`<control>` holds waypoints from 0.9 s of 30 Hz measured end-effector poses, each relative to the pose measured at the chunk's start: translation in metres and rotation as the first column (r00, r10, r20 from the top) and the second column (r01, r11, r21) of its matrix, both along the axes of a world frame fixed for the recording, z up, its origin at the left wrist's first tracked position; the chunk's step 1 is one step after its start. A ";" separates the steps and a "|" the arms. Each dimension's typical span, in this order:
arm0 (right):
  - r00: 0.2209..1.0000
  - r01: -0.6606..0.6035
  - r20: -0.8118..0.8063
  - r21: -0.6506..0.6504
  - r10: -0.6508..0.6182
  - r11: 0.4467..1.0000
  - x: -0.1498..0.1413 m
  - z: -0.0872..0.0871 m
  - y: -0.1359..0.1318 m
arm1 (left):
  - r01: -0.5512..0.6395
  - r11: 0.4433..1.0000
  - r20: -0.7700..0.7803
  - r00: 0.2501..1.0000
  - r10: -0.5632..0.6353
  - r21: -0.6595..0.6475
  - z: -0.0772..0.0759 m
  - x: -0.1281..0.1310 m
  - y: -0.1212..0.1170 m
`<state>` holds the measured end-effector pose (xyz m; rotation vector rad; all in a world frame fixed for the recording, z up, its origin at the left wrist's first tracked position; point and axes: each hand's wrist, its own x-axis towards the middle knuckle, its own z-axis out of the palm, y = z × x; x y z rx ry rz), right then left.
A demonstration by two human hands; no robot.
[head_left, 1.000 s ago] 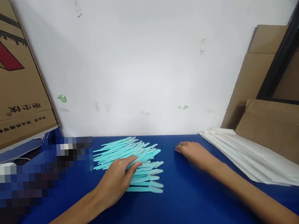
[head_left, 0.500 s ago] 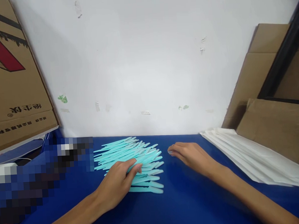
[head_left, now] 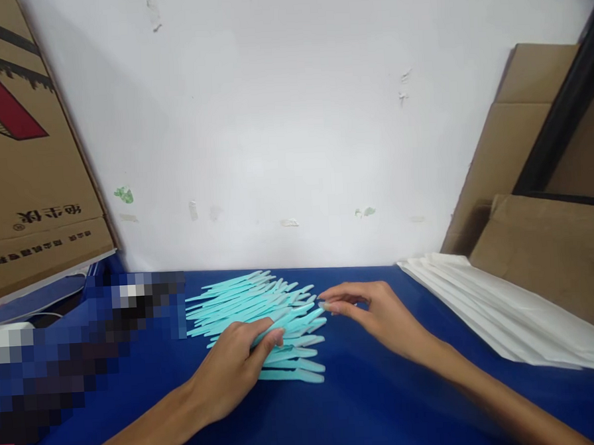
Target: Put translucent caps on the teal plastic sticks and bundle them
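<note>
Turquoise eyebrow razors (head_left: 236,300) lie in a spread-out pile on the blue table (head_left: 376,404), their blade ends pointing right. My left hand (head_left: 239,365) is closed over the front of the pile, thumb and forefinger pinching a turquoise eyebrow razor (head_left: 296,311). That razor's blade end sticks out to the right. At its tip, my right hand (head_left: 376,306) is closed in a pinch on a small clear cap (head_left: 323,305). Whether the cap sits on the blade or just touches it I cannot tell. Several razors below are partly covered by my left hand.
White paper-like sheets or bags (head_left: 485,305) lie stacked at the right, beside brown cardboard (head_left: 553,262). A printed carton (head_left: 35,163) stands at the left. A white wall (head_left: 292,130) rises behind the table. The left edge is pixelated.
My right hand has moved left, bringing the small clear cap to the tip of the razor in my left hand. My left hand has stayed nearly in place.
</note>
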<state>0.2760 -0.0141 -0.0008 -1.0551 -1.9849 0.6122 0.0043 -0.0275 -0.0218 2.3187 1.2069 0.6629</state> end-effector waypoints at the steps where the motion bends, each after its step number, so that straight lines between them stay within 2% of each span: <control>1: 1.000 -0.006 -0.031 -0.031 0.005 0.999 0.001 0.000 0.001 | 0.003 1.000 0.003 1.000 -0.003 -0.001 0.001 0.000 0.000; 4: 0.997 -0.029 -0.080 -0.066 0.023 0.997 0.001 0.001 0.001 | 0.014 1.000 0.009 1.000 -0.014 -0.005 0.003 0.000 -0.001; 13: 0.996 -0.026 -0.086 -0.009 0.025 1.000 0.002 0.003 0.000 | 0.003 1.000 0.041 0.999 -0.004 0.007 0.006 0.000 -0.002; 22: 0.989 -0.112 -0.105 -0.086 0.102 0.990 -0.005 0.001 -0.004 | 0.059 0.998 0.050 0.997 -0.059 -0.005 0.003 0.002 -0.004; 27: 0.974 -0.082 -0.222 -0.112 0.056 0.990 -0.008 -0.001 -0.005 | 0.039 0.999 0.052 0.998 -0.040 0.016 -0.002 0.002 -0.003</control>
